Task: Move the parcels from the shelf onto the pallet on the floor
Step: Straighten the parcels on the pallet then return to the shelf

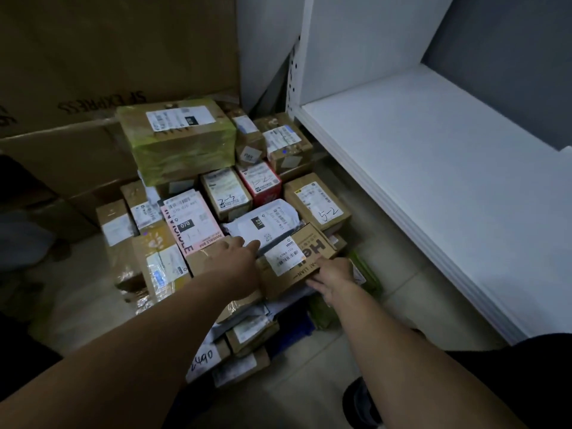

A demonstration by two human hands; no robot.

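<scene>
Seen from above, two bare forearms reach in from 6 o'clock toward a pile of parcels stacked on a tiled floor (387, 305). Nearest, at 6 o'clock of the pile, lies a parcel marked 2490 (204, 357), with a blue patch (295, 334) showing beneath the stack beside it.

In the middle of the picture both hands meet a brown parcel (297, 258), which has a white label and lies on top of the pile. The left hand (238, 261) lies against its 9 o'clock side, fingers fairly straight and together, pointing toward 1 o'clock. The right hand (332, 275) pinches its 5 o'clock edge, thumb on top, fingers running along the near side.

Just beyond, touching the brown parcel at 11 o'clock, is a white mailer bag (266, 224). At 9 o'clock of that sits a pink-edged parcel (188, 224) labelled 070; at 2 o'clock, a box marked 5-2 (318, 202). Farther back stand a box marked 2-3 (226, 193) and a red box (260, 184).

At 12 o'clock of the pile a green-taped box (176, 140) rests highest. Behind it, at 10 o'clock, large cardboard cartons (108, 57) fill the corner. A white shelf (433, 181) runs along 3 o'clock, well apart from the hands.
</scene>
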